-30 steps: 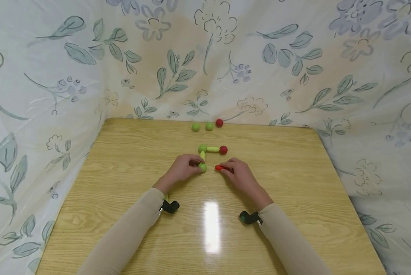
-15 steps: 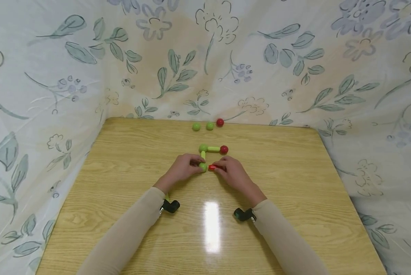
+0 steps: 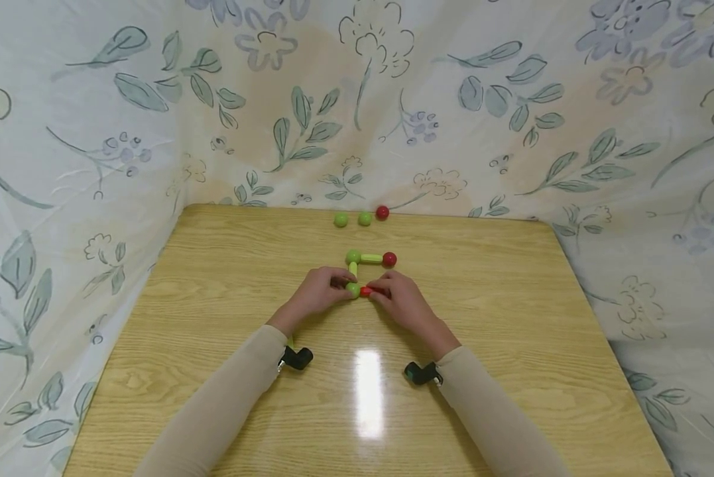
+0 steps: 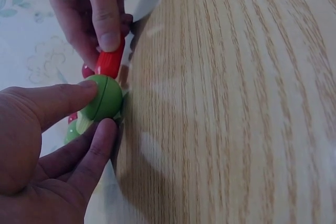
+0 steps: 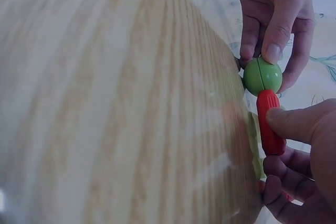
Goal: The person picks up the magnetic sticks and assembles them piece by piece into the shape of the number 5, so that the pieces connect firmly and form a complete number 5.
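My left hand (image 3: pixel 321 290) pinches a green ball (image 4: pixel 105 98) between thumb and fingers at the near end of a joined piece. From that ball a yellow-green rod (image 3: pixel 353 268) runs away to a second green ball (image 3: pixel 353 256). Another yellow-green rod (image 3: pixel 371 259) goes right from there to a red ball (image 3: pixel 389 259). My right hand (image 3: pixel 410 301) holds a short red rod (image 5: pixel 270 121) between thumb and fingers. In both wrist views the rod's end meets the green ball in my left hand.
Two loose green balls, one at the left (image 3: pixel 341 220) and one in the middle (image 3: pixel 364 218), and a loose red ball (image 3: pixel 382 212) lie near the table's back edge. Part of a yellow-green piece (image 3: pixel 290 342) shows beside my left wrist. Floral cloth (image 3: pixel 309 99) hangs behind the wooden table (image 3: pixel 225 245).
My right hand has moved left with the red rod, closing the gap until the rod's end meets the green ball. My left hand has stayed in place on the ball.
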### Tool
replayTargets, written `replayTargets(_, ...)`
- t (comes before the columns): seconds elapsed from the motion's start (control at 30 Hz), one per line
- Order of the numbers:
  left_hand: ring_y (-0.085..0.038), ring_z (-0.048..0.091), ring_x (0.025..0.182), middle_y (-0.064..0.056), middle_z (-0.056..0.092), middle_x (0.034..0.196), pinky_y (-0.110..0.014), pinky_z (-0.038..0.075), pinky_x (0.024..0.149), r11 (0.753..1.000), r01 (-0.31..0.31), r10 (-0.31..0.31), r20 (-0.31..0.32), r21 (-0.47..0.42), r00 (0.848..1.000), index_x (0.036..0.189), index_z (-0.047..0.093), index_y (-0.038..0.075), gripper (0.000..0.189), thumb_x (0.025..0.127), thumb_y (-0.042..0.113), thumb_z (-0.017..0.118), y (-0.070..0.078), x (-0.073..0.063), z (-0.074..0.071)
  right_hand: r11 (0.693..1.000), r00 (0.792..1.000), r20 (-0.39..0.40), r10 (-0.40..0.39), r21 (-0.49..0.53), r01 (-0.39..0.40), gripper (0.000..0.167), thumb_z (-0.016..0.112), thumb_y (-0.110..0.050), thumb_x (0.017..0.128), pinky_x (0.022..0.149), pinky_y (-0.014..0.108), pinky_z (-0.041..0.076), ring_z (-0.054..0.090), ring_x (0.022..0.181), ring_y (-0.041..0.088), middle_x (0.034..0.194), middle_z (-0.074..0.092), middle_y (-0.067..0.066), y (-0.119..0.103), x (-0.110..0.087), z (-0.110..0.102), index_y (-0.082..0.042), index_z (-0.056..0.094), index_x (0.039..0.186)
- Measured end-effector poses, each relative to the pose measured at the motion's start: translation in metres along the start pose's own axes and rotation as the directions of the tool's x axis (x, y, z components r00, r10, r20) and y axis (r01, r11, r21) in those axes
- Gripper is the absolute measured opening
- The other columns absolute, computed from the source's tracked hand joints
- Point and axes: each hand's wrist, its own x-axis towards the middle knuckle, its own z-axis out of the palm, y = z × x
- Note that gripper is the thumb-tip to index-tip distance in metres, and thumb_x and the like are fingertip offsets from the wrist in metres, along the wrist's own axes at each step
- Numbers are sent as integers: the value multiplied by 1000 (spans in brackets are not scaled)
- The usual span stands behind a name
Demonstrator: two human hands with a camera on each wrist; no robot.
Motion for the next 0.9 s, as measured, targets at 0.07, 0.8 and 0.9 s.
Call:
replayTargets(0.07,-19,70,104,-2,76,110,-42,57,96,1000,2,-2,-1,-2,1000,124,80,12,27,97,16,84,1,0,0,1000,1000,-1,-2,-1,2,21,78,-16,103,74,35,51,56,87,18,104,65,2,-1,0,-1,-9,82,122)
replayTargets(0.8,-18,69,102,-1,76,109,-41,57,94,1000,-18,18,-7,3,1000,123,81,13,26,97,16,85,-3,1,0,998,993,-106,48,55,-43,33,76,-18,105,94,44,58,67,110,30,127,72,15,17,78,-67,0,74,132)
replayTargets(0.9,-19,69,103,-2,76,110,-41,57,95,1000,-16,16,-3,-3,1000,122,81,13,27,96,16,86,-4,2,1,997,995,-83,63,56,-59,33,75,-18,106,96,44,58,67,111,31,131,71,14,20,97,-67,-1,73,134)
